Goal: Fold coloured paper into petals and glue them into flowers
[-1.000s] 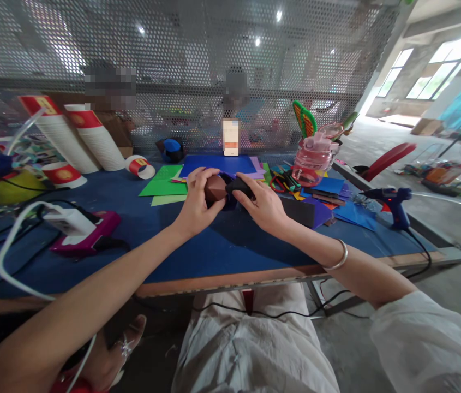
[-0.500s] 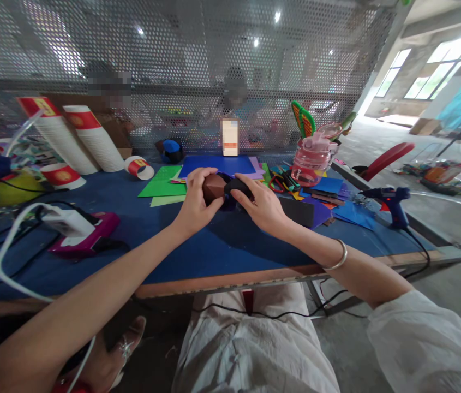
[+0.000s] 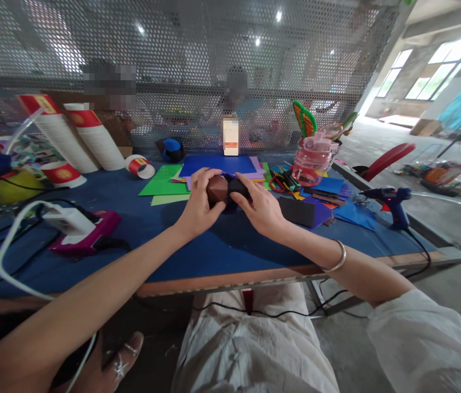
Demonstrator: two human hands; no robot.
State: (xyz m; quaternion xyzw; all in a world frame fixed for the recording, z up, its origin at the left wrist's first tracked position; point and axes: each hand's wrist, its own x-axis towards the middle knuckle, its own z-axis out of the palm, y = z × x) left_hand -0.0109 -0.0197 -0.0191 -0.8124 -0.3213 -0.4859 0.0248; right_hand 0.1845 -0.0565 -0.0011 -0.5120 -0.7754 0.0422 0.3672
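My left hand point(image 3: 198, 204) grips a small folded piece made of brown point(image 3: 216, 189) and black point(image 3: 239, 187) paper, held just above the blue table point(image 3: 181, 245). My right hand point(image 3: 259, 206) holds the black end of the same piece from the right. The two hands nearly touch. A silver bangle point(image 3: 339, 259) sits on my right wrist. Much of the piece is hidden by my fingers.
Green and blue paper sheets point(image 3: 165, 180) lie behind my hands, with a black sheet point(image 3: 298, 211) and a pink jar point(image 3: 314, 158) to the right. A blue glue gun point(image 3: 391, 202) sits at the right edge. Paper cup stacks point(image 3: 70, 139) and a charger on a magenta case point(image 3: 78, 229) are left. A mesh screen point(image 3: 197, 65) backs the table.
The two hands have turned the folded piece slightly and drawn closer together; the view shifted a little. Nothing else on the table moved.
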